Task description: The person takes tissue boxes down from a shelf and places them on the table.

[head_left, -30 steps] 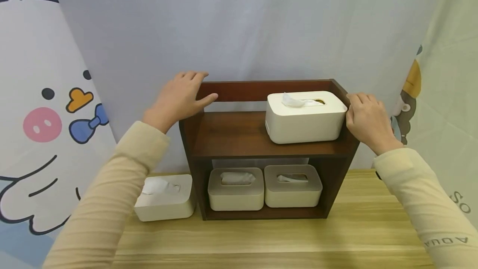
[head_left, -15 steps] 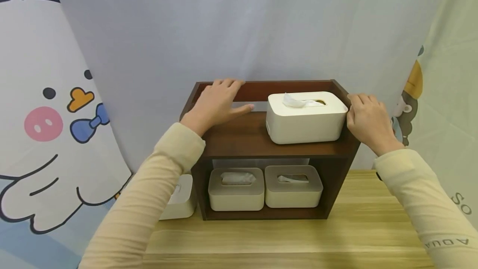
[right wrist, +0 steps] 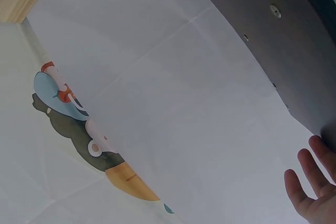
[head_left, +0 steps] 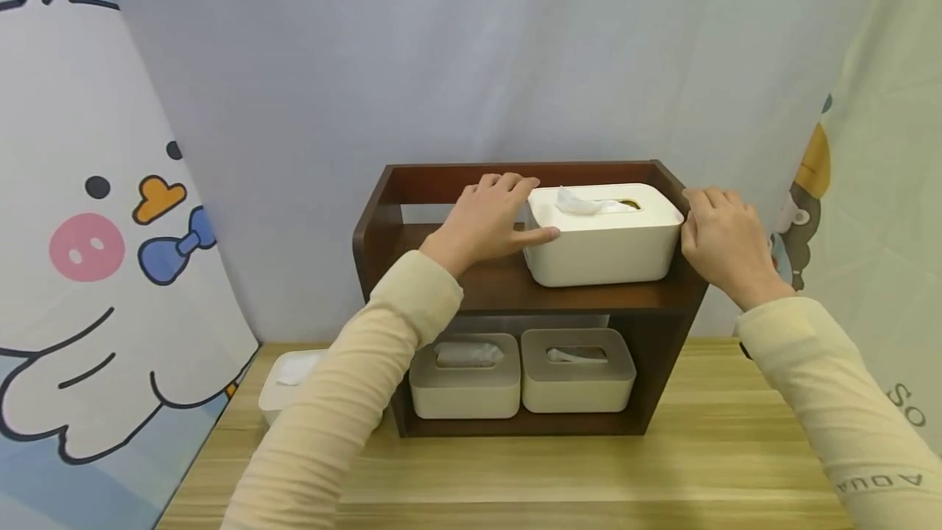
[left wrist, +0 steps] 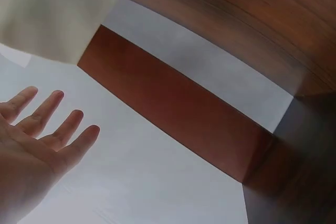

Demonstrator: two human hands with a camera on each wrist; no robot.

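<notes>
A white tissue box (head_left: 611,248) with a tissue sticking out stands on the upper right of a dark brown wooden shelf (head_left: 515,301). At its left end is my left hand (head_left: 486,223), fingers extended and thumb overlapping the box front; contact is unclear. The left wrist view shows those fingers (left wrist: 68,129) spread, holding nothing, below the box corner (left wrist: 58,19). My right hand (head_left: 724,240) rests at the top of the shelf's right side panel, beside the box. In the right wrist view its fingers (right wrist: 312,174) look straight against the panel's outer face (right wrist: 283,40).
Two tissue boxes (head_left: 465,395) (head_left: 577,391) sit side by side in the lower compartment. Another tissue box (head_left: 283,379), partly behind my left sleeve, stands left of the shelf on the wooden table (head_left: 574,477). A grey-white curtain (head_left: 478,56) hangs behind.
My left hand has moved right, from beyond the shelf's left side to the left end of the upper tissue box. My right hand and the boxes have stayed put.
</notes>
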